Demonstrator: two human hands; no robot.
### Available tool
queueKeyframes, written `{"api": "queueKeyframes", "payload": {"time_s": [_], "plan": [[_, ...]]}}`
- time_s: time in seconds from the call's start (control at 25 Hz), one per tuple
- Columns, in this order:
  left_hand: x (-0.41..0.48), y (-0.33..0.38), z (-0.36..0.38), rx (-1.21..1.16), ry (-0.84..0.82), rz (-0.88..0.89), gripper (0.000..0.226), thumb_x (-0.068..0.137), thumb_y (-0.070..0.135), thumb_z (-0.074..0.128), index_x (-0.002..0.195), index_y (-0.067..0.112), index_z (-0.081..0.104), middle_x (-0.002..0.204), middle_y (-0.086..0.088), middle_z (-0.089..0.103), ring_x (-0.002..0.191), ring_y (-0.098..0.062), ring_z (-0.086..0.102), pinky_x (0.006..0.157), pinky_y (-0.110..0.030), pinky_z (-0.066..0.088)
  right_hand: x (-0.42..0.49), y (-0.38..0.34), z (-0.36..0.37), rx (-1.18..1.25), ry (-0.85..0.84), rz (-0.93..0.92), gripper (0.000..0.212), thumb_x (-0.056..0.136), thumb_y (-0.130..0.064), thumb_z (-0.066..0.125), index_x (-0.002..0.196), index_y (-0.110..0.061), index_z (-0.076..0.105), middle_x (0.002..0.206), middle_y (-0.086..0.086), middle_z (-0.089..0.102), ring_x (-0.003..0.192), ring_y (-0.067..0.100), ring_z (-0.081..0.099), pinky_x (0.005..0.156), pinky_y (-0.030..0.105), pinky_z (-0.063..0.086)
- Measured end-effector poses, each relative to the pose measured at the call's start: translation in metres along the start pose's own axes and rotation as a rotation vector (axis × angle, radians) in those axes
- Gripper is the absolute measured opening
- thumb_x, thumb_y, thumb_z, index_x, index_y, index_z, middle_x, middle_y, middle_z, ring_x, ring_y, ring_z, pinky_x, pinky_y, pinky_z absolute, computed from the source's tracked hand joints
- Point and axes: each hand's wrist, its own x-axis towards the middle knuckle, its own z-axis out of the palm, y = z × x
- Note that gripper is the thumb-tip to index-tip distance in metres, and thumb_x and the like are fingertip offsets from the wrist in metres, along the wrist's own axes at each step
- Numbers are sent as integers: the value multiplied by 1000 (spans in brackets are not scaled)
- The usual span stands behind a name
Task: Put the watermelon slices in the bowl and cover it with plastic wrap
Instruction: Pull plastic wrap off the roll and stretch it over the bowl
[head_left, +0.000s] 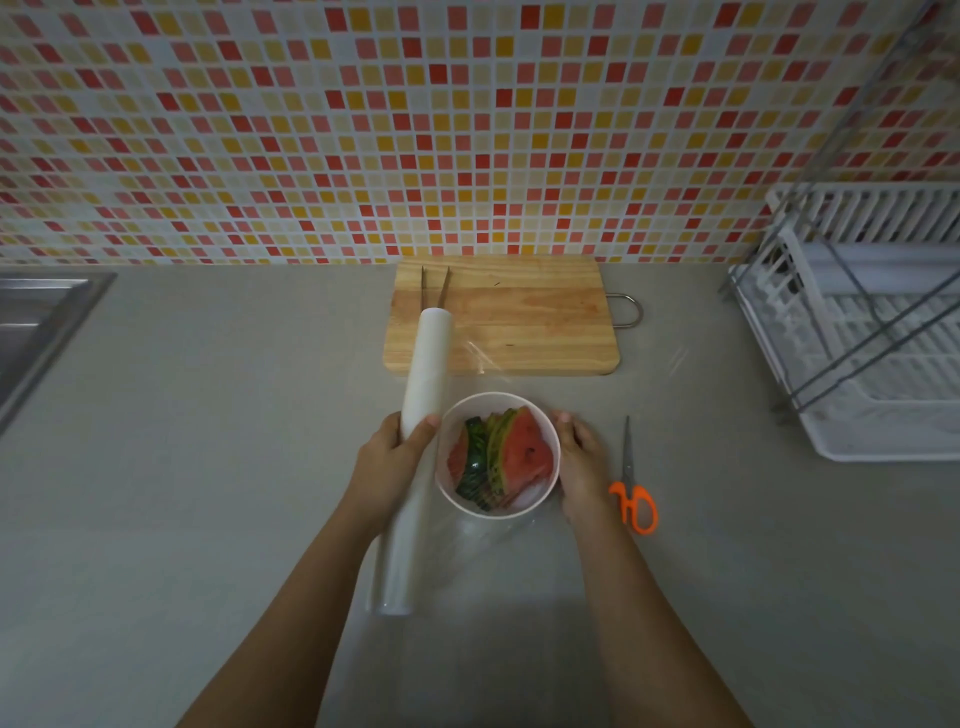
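From the head camera I saw the white bowl standing on the grey worktop, just in front of the wooden cutting board. The watermelon slices were inside it, leaning together on edge, red flesh to the right and striped green rinds toward the left.

My left hand was curled around the plastic wrap roll, thumb over its top, holding it just left of the bowl; the roll was a long white tube running from the board's near left corner back toward me. My right hand lay against the bowl's right side with fingers loosely bent. I could not tell whether it was pinching film or only resting there.

A clear sheet of film appeared to stretch rightward from the roll over the bowl. It was nearly invisible, showing only as faint glints over the board's near edge, beyond the bowl to the right, and as a pale sheen in front of the bowl.

Orange-handled scissors lay flat to the right of my right hand. Two thin sticks, possibly tongs, rested on the board. A white slatted dish rack was cut off at the right edge, a steel sink at the left.
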Motion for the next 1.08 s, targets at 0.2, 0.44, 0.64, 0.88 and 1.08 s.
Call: {"api": "queueKeyframes", "payload": {"time_s": [0.2,0.44,0.64,0.88,1.08], "plan": [[-1,-1,1,-15,-1,4,38,87,52,54,113,24,54,100,2,63,88,-13,62,71,-33,50,-1,0,0,63,-25,67,24,88,-20,58,112,-17,63,105,5,67,95,22,63,84,36,52],[0,0,1,-56,-10,-35,43,86,54,54,112,20,58,101,-2,66,89,-21,64,79,-41,54,-4,-13,-13,-418,279,-157,25,90,-9,50,110,0,61,112,20,65,106,34,59,84,31,39],[3,-2,-1,-84,-14,-52,41,85,55,55,106,21,60,102,-5,68,90,-24,65,85,-46,53,-30,-10,-6,-59,-44,-406,50,92,-51,27,125,-25,54,121,-24,54,116,-8,48,94,8,37],[4,-2,-1,-111,-21,-58,37,88,51,53,108,20,58,105,-6,67,92,-24,65,87,-46,53,-23,7,17,-15,-54,-227,53,95,-52,20,117,-25,59,120,4,62,113,19,57,97,35,44],[6,-2,-5,-136,-59,-103,44,89,51,52,112,17,39,101,-2,56,88,-16,61,69,-33,51,-22,7,15,-105,9,-108,55,91,-59,20,104,-26,63,98,-3,65,95,14,60,84,27,44]]}}
